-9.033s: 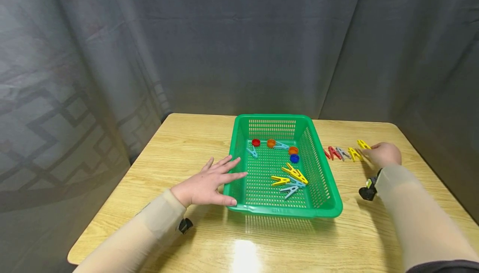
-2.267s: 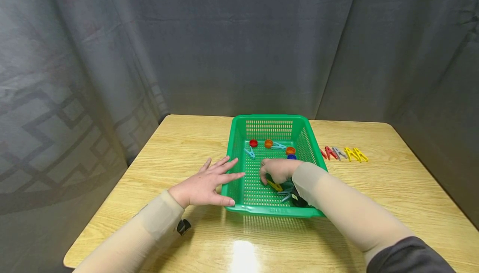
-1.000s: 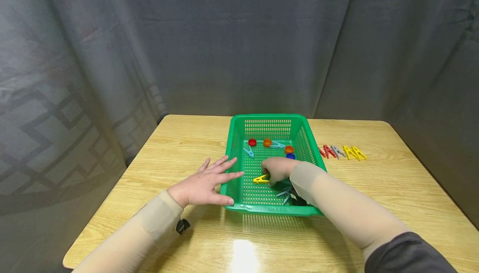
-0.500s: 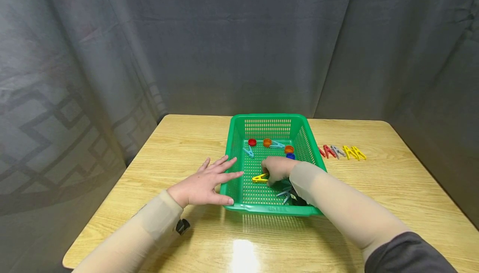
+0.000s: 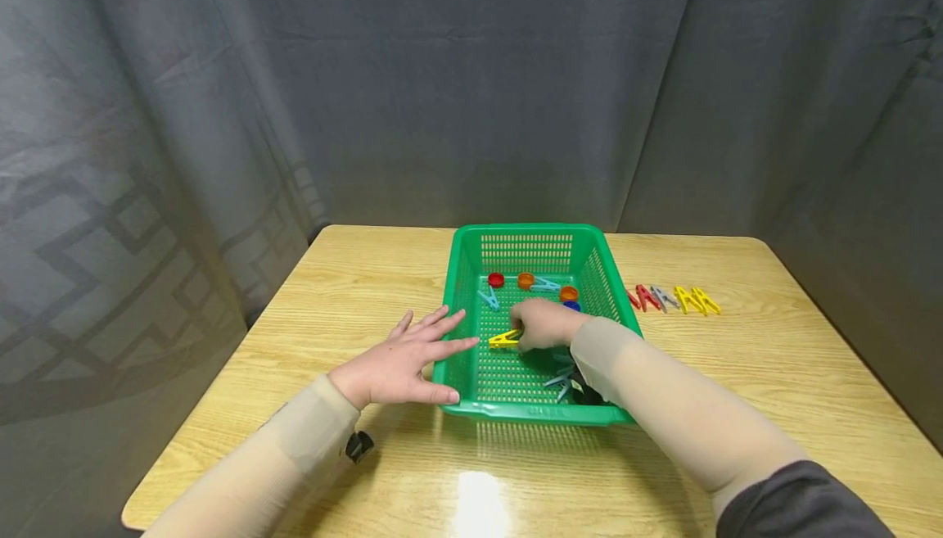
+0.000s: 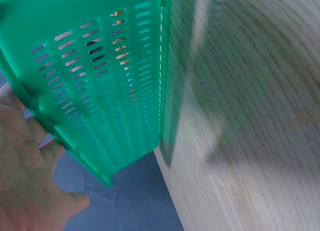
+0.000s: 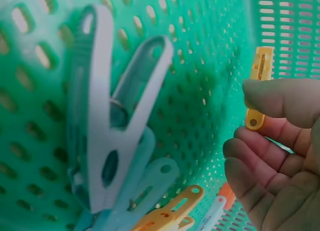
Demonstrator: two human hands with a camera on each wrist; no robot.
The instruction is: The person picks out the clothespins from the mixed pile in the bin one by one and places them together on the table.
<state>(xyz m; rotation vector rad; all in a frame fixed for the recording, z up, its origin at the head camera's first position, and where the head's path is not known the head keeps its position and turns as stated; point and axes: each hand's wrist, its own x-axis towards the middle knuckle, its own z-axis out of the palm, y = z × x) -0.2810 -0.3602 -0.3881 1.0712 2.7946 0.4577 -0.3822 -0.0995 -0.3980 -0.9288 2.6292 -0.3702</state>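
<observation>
My right hand (image 5: 543, 323) is inside the green basket (image 5: 538, 414), pinching a yellow clothespin (image 5: 503, 340) between thumb and forefinger. In the right wrist view that clothespin (image 7: 261, 66) stands above the basket floor. Near the right wrist lie light blue clothespins (image 5: 561, 381), partly covered by the arm; a pale clothespin (image 7: 102, 151) looms close in the right wrist view, with yellow clothespins (image 7: 165, 211) beyond. My left hand (image 5: 398, 366) rests fingers spread on the basket's left rim. Farther back in the basket lie light blue clothespins (image 5: 489, 298).
Red (image 5: 496, 280), orange (image 5: 525, 281) and blue (image 5: 571, 306) round caps sit in the basket. Right of it on the wooden table (image 5: 354, 276) runs a row of clothespins: red (image 5: 647, 298), grey (image 5: 665, 299) and yellow (image 5: 685, 300). A grey curtain (image 5: 471, 112) hangs behind.
My right hand set a yellow clothespin at the row's right end, then reached into the basket. It has taken another yellow clothespin and shifted it slightly away from me. The left hand stays put.
</observation>
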